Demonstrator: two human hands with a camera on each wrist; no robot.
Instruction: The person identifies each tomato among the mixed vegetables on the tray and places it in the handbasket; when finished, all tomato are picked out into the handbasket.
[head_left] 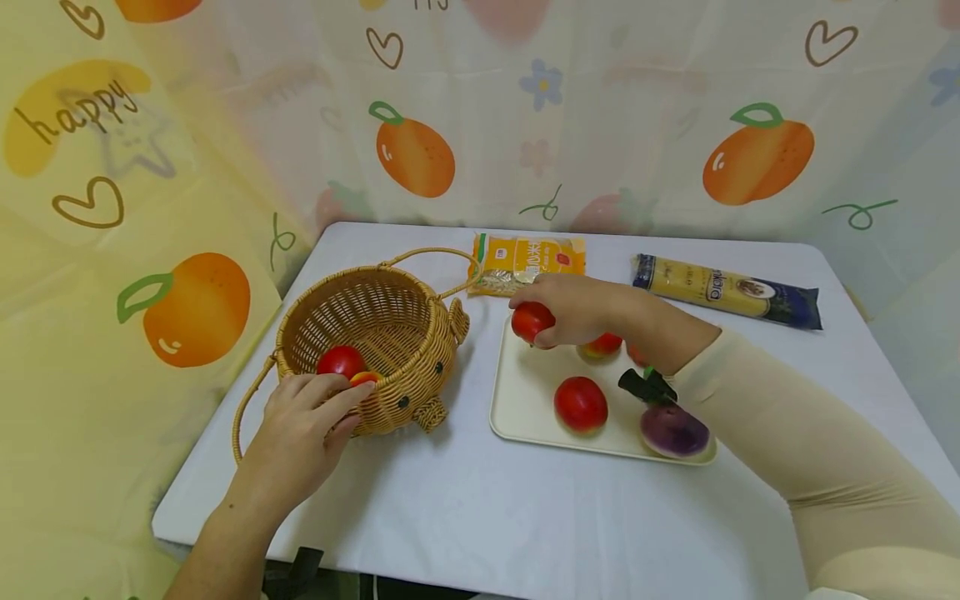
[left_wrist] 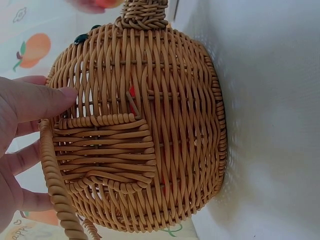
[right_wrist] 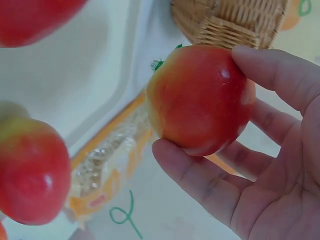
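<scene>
My right hand [head_left: 573, 308] holds a red tomato [right_wrist: 202, 100] between thumb and fingers, above the back left of a cream tray [head_left: 525, 392]. A green stem shows on the tomato in the right wrist view. My left hand [head_left: 303, 425] grips the near rim of a wicker basket [left_wrist: 185, 115], with the thumb against its outer wall. Inside the basket lie a red round fruit [head_left: 341, 362] and a red-yellow one [head_left: 364, 378], partly hidden by the fingers. On the tray are another red fruit [head_left: 581, 405], a red-yellow fruit [head_left: 600, 346] and a purple eggplant [head_left: 675, 429].
A yellow bag of grain [head_left: 525, 265] lies behind the tray. To its right is a long blue-yellow packet [head_left: 727, 290]. The basket's handles [head_left: 251, 408] stick out at both sides. A printed curtain [head_left: 637, 150] hangs behind the white table [head_left: 465, 508].
</scene>
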